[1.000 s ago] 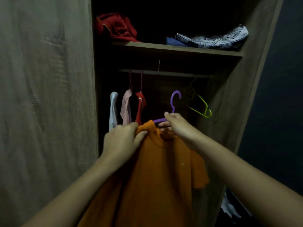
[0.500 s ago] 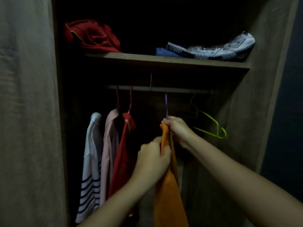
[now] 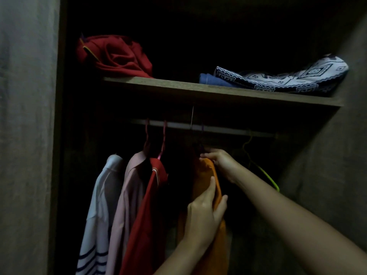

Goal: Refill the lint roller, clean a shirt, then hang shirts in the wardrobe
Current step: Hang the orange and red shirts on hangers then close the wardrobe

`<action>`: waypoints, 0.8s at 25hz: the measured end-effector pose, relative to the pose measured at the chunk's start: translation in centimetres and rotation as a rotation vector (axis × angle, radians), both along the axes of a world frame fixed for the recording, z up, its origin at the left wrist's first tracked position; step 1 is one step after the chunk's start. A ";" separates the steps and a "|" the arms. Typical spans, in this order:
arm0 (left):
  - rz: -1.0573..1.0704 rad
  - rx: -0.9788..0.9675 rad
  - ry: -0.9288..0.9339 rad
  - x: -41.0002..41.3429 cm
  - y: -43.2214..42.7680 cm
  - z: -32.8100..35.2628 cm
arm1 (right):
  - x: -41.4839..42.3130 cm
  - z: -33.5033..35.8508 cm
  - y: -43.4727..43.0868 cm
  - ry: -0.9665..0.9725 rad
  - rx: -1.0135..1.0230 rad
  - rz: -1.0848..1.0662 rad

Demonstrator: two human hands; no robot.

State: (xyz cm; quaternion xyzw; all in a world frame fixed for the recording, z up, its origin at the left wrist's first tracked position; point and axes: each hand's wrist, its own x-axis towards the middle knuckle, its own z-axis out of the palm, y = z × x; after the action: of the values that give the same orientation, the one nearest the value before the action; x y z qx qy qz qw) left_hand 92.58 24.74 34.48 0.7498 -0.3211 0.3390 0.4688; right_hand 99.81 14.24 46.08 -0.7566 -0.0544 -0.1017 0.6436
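Note:
An orange shirt [image 3: 206,175] hangs edge-on in the dark wardrobe from a purple hanger whose hook [image 3: 202,130] sits over the rail [image 3: 222,129]. My right hand [image 3: 218,159] pinches the shirt's collar at the hanger neck. My left hand [image 3: 204,213] grips the orange fabric lower down, thumb on one side and fingers on the other. Left of it hang a red shirt [image 3: 147,211], a pink shirt [image 3: 127,199] and a white striped shirt [image 3: 99,211].
An empty yellow-green hanger [image 3: 266,175] hangs right of the orange shirt. The shelf [image 3: 198,90] above carries a crumpled red garment [image 3: 117,56], a blue folded item [image 3: 212,80] and a patterned cloth [image 3: 288,76]. A wooden door panel [image 3: 25,135] stands at the left.
The orange shirt went from facing me in front of the wardrobe to hanging edge-on at the rail. Both hands rose with it; my left hand shifted lower on the fabric.

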 end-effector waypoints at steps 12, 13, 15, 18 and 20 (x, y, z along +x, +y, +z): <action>0.144 0.052 0.048 1.3 -0.9 0.5 | 0.8 0.6 -1.0 -0.188 -0.703 -0.235; 0.160 -0.023 -0.046 1.0 -0.2 1.3 | 0.0 0.7 -1.1 -0.416 -0.842 -0.329; 0.150 -0.196 -0.319 0.3 2.0 4.2 | -2.5 1.4 -1.0 -0.928 -1.031 -0.444; 0.187 -0.205 -0.785 -0.7 6.2 11.5 | -5.5 4.6 -0.1 -1.472 -1.297 -0.627; 0.258 -0.121 -0.949 -1.0 9.2 17.7 | -5.8 7.5 0.4 -1.494 -1.406 -0.779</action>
State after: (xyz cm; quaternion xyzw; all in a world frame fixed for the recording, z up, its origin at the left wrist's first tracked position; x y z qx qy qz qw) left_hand 91.55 33.90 52.13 0.5177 -0.3836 0.7163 0.2678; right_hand 94.00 14.61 53.54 -0.6676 -0.2336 -0.6771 -0.2031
